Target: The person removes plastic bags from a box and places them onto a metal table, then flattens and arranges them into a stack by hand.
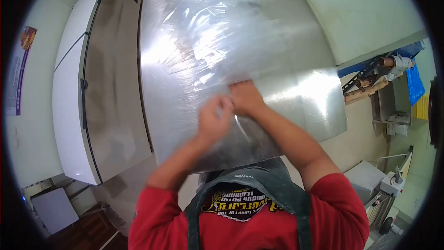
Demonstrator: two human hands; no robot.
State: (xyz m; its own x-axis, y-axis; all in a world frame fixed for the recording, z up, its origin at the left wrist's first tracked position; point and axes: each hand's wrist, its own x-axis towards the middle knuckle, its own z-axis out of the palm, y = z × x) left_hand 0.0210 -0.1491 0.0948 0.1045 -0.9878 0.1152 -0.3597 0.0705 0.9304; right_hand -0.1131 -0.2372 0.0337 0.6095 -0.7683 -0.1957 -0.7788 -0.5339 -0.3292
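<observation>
My left hand [215, 116] is over the near part of a shiny metal table [296, 115], its fingers drawn together in a pinch and smeared by motion. Right beside it, my right hand [246, 96] is bent at the wrist with its fingers curled in. Whatever either hand grips is too thin or blurred to make out. A faint clear streak, perhaps plastic film, shows just below the hands. Beyond them, a spread of clear plastic [194, 48], crinkled and full of glare, lies across the tabletop.
A long chest-like cabinet [115, 78] with a white side runs along the table's left. A pale wall [365, 14] borders the right. Past the right corner are rolls on a rack [370, 88] and a blue plastic bag [416, 83]. A white appliance [392, 183] stands lower right.
</observation>
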